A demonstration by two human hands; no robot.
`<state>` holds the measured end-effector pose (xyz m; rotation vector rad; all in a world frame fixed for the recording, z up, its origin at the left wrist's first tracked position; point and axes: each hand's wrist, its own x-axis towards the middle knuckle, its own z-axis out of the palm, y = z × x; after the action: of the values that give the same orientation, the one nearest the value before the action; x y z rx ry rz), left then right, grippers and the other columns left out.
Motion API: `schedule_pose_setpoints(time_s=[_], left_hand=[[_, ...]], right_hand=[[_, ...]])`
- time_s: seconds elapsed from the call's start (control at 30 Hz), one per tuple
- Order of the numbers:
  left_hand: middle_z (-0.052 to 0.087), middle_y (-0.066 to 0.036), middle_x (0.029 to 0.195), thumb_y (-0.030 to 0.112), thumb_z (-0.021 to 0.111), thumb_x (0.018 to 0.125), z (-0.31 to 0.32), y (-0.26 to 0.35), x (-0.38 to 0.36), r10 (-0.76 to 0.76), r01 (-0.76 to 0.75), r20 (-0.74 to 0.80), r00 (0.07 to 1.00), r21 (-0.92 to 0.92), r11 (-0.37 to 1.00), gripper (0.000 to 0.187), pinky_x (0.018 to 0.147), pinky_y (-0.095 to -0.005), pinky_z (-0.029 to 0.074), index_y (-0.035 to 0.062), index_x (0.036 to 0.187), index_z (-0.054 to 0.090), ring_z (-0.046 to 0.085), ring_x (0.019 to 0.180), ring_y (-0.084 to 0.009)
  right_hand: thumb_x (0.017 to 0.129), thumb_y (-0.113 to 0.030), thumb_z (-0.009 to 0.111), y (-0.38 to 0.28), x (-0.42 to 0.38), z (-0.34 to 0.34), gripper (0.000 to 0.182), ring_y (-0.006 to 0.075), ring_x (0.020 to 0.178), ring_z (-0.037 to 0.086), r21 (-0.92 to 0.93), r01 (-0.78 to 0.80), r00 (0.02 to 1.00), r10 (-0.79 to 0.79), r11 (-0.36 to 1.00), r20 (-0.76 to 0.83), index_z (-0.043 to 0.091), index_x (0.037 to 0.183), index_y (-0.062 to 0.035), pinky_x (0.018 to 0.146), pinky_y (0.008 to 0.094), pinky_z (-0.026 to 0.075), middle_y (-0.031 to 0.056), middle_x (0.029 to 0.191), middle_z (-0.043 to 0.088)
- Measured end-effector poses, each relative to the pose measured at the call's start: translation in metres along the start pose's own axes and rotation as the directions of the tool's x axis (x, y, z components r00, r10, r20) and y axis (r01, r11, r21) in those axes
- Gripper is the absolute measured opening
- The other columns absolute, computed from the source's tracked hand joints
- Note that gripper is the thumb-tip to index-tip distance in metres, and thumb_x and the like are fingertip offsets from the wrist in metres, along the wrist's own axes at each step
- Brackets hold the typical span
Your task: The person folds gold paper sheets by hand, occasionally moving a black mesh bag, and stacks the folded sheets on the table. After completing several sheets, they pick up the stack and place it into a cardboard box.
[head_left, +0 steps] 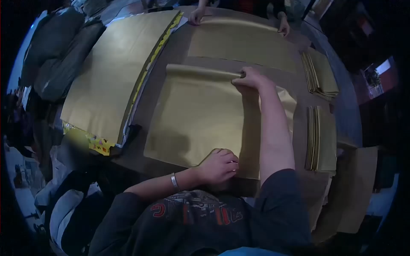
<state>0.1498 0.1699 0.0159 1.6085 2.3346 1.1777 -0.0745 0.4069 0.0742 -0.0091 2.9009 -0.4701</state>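
A large sheet of gold paper [200,115] lies before me, its far edge curled up into a rolled fold. My right hand [253,79] reaches across and pinches that raised far edge near its right end, fingers closed. At the near edge, my left hand [218,165] is curled with its fingers closed on the paper's border; its fingertips are partly hidden. The right forearm covers part of the sheet's right side, and a shiny creased flap [286,102] shows beyond it.
Left stands a wide stack of gold sheets [115,64] over yellow printed wrapping [99,144]. Folded gold bundles [321,138] lie at the right, above an open cardboard box [356,187]. Across the table, another person's hands [197,16] hold a second gold sheet [243,42].
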Motion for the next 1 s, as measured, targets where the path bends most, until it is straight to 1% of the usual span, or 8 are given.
schedule_pose_setpoints(time_s=[0.13, 0.3, 0.4, 0.53, 0.67, 0.8, 0.9, 1.0], left_hand=[[0.059, -0.001, 0.101, 0.024, 0.064, 0.081, -0.003, -0.005, -0.004, 0.025, -0.025, -0.006, 1.000, -0.053, 0.998, 0.013, 0.090, -0.0378, 0.040, 0.0140, 0.090, 0.065, 0.053, 0.103, -0.0209], [0.062, -0.005, 0.101, 0.017, 0.071, 0.075, -0.034, 0.002, -0.040, -0.098, 0.049, -0.187, 0.977, -0.252, 0.967, 0.018, 0.084, -0.0390, 0.045, 0.0095, 0.091, 0.064, 0.058, 0.098, -0.0244], [0.061, -0.010, 0.104, 0.015, 0.071, 0.081, -0.065, 0.012, -0.088, -0.350, 0.244, -0.191, 0.917, -0.426, 0.871, 0.023, 0.083, -0.0337, 0.049, 0.0044, 0.101, 0.064, 0.061, 0.097, -0.0242], [0.051, -0.014, 0.131, 0.015, 0.068, 0.087, -0.083, 0.004, -0.127, -0.758, 0.414, 0.141, 0.637, -0.892, 0.182, 0.057, 0.098, -0.0361, 0.046, 0.0043, 0.136, 0.039, 0.053, 0.119, -0.0237], [0.043, -0.012, 0.138, 0.019, 0.076, 0.081, -0.115, -0.038, -0.095, -0.784, 0.018, -0.242, 0.571, -0.952, 0.307, 0.083, 0.106, -0.0382, 0.038, 0.0038, 0.145, 0.025, 0.045, 0.126, -0.0260], [0.055, -0.009, 0.126, 0.021, 0.081, 0.077, -0.191, -0.043, -0.030, -0.420, -0.459, -0.683, 0.597, -0.721, 0.519, 0.072, 0.096, -0.0316, 0.044, 0.0031, 0.135, 0.043, 0.053, 0.116, -0.0200], [0.065, -0.004, 0.104, 0.022, 0.081, 0.076, -0.234, -0.031, -0.005, -0.417, -0.196, -0.555, 0.720, -0.739, 0.645, 0.049, 0.084, -0.0281, 0.049, 0.0031, 0.116, 0.061, 0.061, 0.096, -0.0149], [0.068, -0.001, 0.089, 0.019, 0.080, 0.077, -0.260, -0.005, 0.040, -0.318, -0.329, -0.706, 0.633, -0.616, 0.716, 0.032, 0.077, -0.0274, 0.050, 0.0027, 0.101, 0.069, 0.063, 0.081, -0.0120]], right_hand=[[0.073, -0.041, 0.071, -0.029, -0.018, -0.017, 0.054, 0.0316, 0.110, 0.058, -0.114, -0.091, 0.973, 0.113, 0.989, 0.203, 0.063, 0.116, -0.0079, 0.095, 0.0402, 0.047, 0.0176, 0.117, 0.061], [0.079, -0.023, 0.066, -0.022, -0.058, -0.052, 0.033, 0.0343, 0.086, 0.064, -0.010, 0.321, 0.947, -0.321, 0.947, -0.008, 0.065, 0.106, -0.0035, 0.077, 0.0395, 0.049, 0.0167, 0.096, 0.067], [0.080, -0.019, 0.065, -0.064, -0.128, -0.106, 0.029, 0.0271, 0.075, 0.062, 0.088, 0.230, 0.957, -0.208, 0.969, -0.202, 0.063, 0.103, -0.0001, 0.069, 0.0377, 0.048, 0.0128, 0.084, 0.066], [0.083, -0.017, 0.066, -0.090, -0.202, -0.161, 0.021, 0.0182, 0.073, 0.059, 0.312, 0.328, 0.911, -0.211, 0.891, -0.355, 0.064, 0.097, -0.0017, 0.066, 0.0344, 0.047, 0.0048, 0.078, 0.062], [0.085, -0.022, 0.070, -0.087, -0.241, -0.191, 0.021, 0.0125, 0.074, 0.058, 0.396, 0.432, 0.811, -0.157, 0.810, -0.564, 0.065, 0.097, -0.0055, 0.067, 0.0297, 0.047, 0.0031, 0.080, 0.063], [0.087, -0.021, 0.070, -0.071, -0.261, -0.198, 0.022, 0.0099, 0.075, 0.059, 0.480, 0.433, 0.701, 0.050, 0.763, -0.712, 0.064, 0.101, -0.0046, 0.067, 0.0278, 0.048, 0.0028, 0.085, 0.065], [0.088, -0.019, 0.070, -0.053, -0.267, -0.182, 0.020, 0.0102, 0.077, 0.060, 0.492, 0.528, 0.617, 0.086, 0.692, -0.782, 0.064, 0.101, -0.0049, 0.069, 0.0270, 0.048, 0.0027, 0.088, 0.066], [0.088, -0.017, 0.070, -0.031, -0.267, -0.169, 0.021, 0.0118, 0.083, 0.060, 0.435, 0.563, 0.535, 0.092, 0.702, -0.840, 0.064, 0.102, -0.0035, 0.074, 0.0271, 0.048, 0.0042, 0.093, 0.067]])
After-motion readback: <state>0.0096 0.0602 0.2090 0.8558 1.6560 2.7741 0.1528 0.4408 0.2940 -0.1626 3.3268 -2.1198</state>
